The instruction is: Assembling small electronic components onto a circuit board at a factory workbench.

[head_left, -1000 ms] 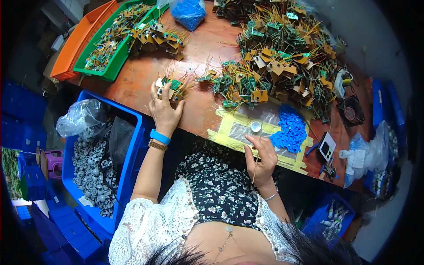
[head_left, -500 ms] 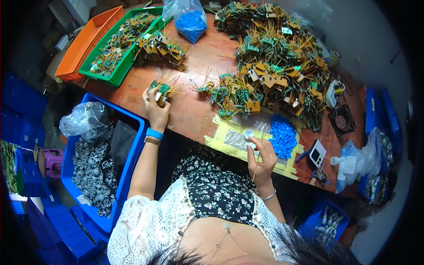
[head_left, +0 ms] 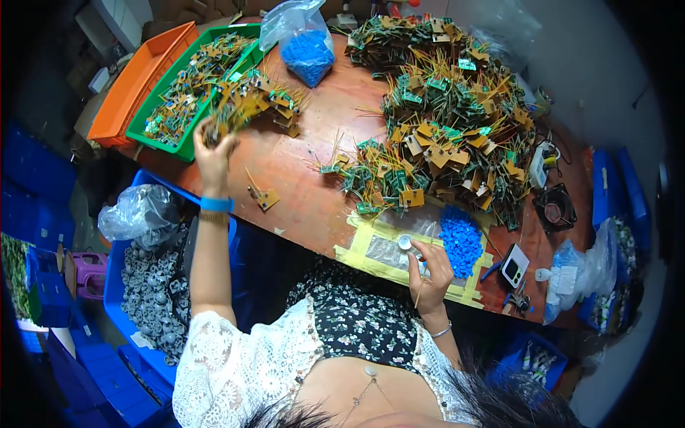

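Held wired boards (head_left: 232, 120) in the closed fingers (head_left: 200, 139) of the left hand (head_left: 212, 162) beside the green bin (head_left: 187, 148), and a thin stick (head_left: 419, 295) pinched in the right hand (head_left: 433, 277), presumably for fine control.

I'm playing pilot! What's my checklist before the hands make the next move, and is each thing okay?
1. Left hand gripping the brown-and-green circuit boards: ok, though they look blurred.
2. No loose board on the reddish-brown wooden table near that hand: not ok, one small brown board with wires lies there.
3. Right hand holding the thin tan stick: ok.
4. Right fingertips clear of the small round whitish container: cannot tell, they're very close.
5. Heap of little bright-blue pieces away from the table's front edge: ok.
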Motion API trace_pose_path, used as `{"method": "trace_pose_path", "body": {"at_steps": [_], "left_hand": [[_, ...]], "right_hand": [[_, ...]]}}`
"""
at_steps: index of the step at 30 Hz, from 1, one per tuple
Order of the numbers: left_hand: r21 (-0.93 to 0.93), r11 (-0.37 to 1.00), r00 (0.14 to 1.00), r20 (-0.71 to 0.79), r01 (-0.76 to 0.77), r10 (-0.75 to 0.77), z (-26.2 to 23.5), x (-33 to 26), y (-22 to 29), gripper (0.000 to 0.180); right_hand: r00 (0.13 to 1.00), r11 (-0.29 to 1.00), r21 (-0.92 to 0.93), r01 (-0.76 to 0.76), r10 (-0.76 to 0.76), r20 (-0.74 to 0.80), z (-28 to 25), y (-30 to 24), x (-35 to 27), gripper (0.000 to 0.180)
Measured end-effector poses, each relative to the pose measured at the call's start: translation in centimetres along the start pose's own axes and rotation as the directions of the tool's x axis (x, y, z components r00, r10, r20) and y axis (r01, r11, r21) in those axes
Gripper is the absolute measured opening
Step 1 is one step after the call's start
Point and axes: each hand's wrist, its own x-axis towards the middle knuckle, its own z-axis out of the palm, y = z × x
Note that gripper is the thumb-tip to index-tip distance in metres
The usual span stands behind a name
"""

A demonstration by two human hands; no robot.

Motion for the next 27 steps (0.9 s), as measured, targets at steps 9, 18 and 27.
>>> {"method": "trace_pose_path", "body": {"at_steps": [9, 18, 27], "left_hand": [[0.699, 0.568, 0.883, 0.206, -0.434, 0.422, 1.5, 16.1, -6.2, 0.061], [0.893, 0.302, 0.882, 0.409, -0.334, -0.233, 0.9, 18.6, -7.3, 0.095], [0.714, 0.449, 0.841, 0.412, -0.537, 0.350, -2.3, 11.4, -3.2, 0.075]], "right_hand": [[1.000, 0.998, -0.066, 0.002, -0.003, -0.025, 0.0, -0.7, 1.1, 0.027], [1.000, 0.999, -0.049, 0.007, -0.008, -0.018, 1.1, -1.5, 2.1, 0.026], [0.999, 1.000, 0.013, 0.015, -0.015, 0.036, 1.6, -1.7, 2.8, 0.027]]}}
